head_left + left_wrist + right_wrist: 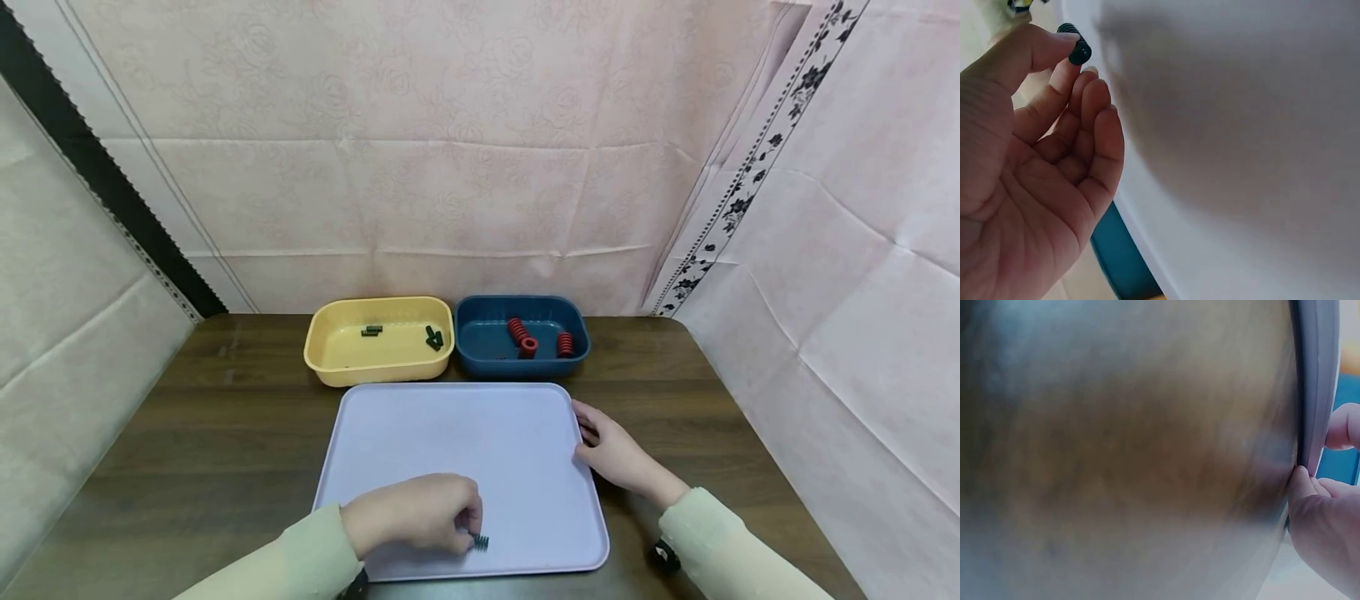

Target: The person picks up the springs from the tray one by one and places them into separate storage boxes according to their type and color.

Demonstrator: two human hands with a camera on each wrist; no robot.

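Observation:
My left hand is over the near part of a pale lavender tray. Its thumb and index finger pinch a small dark green spring. In the left wrist view, the coils and one round end of the spring stick out past the thumb tip, while the other fingers curl loosely towards the palm. On the tray's right side, my right hand grips the rim. The right wrist view catches the thumb and fingers at that edge, with part of the hand cut off by the frame.
Behind the tray stand a yellow bin with several dark green springs and a blue bin with several red springs. The wooden table lies under everything. Patterned cloth hangs behind and along both sides.

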